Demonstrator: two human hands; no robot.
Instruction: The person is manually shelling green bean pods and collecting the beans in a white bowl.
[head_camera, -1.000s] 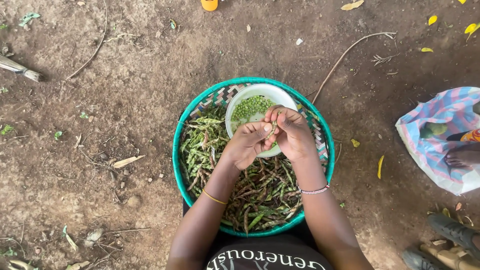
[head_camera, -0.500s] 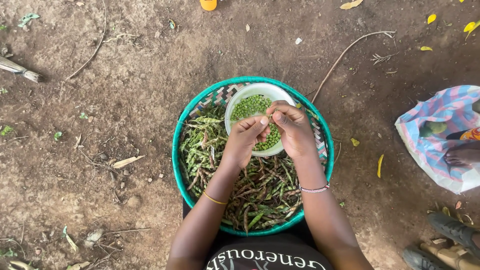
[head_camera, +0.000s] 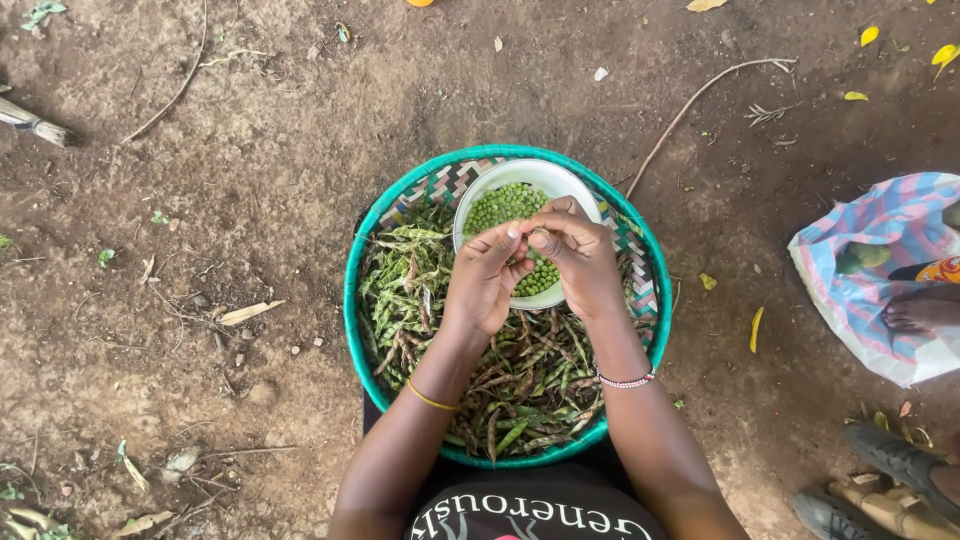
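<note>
A round woven basket with a teal rim (head_camera: 352, 320) sits on the dirt in front of me, filled with green and brown pea pods (head_camera: 530, 385). A white bowl (head_camera: 500, 175) of shelled green peas (head_camera: 505, 205) rests inside it at the far side. My left hand (head_camera: 485, 280) and my right hand (head_camera: 580, 255) meet over the bowl, fingertips pinched together on a small pod (head_camera: 537, 238) held between them. The pod is mostly hidden by my fingers.
Bare brown dirt with twigs, dry leaves and small stones surrounds the basket. A striped plastic bag (head_camera: 875, 270) lies at the right with another person's foot (head_camera: 920, 310) on it. Sandals (head_camera: 885, 480) sit at the lower right. A long stick (head_camera: 700, 100) lies beyond the basket.
Both hands have shifted slightly toward the bowl's middle and their fingertips have closed in on the pod. The basket and bowl have not moved.
</note>
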